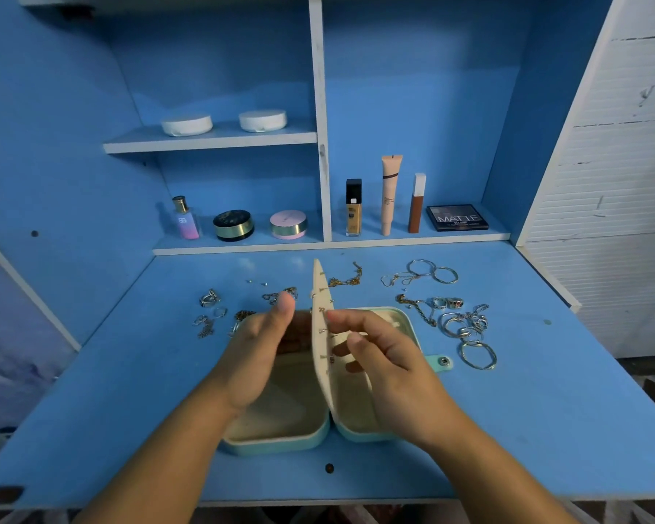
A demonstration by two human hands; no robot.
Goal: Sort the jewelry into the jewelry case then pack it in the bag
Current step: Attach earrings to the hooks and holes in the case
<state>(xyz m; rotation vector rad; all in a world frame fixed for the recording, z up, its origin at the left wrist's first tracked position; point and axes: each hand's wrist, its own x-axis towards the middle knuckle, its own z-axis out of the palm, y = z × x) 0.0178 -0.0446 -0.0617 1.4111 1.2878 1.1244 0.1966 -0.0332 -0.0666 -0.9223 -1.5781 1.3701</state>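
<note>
At the middle of the counter (526, 410), where the open jewelry case (280, 436) lies, brace the upright earring panel (320, 296) with your relaxed, unclenched left hand (258, 353) while your right hand (386, 364), curled at a stud (pinching or not, I cannot tell), pushes gently.

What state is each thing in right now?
Mint-green jewelry case, cream-lined: open, halves lying flat.
Cream hinged earring panel: upright between halves, studs pinned.
Teal snap tab: unfastened.
Silver and gold jewelry: loose on blue desk.
Left hand: open, against panel.
Right hand: fingertips at panel; grip unclear.
</note>
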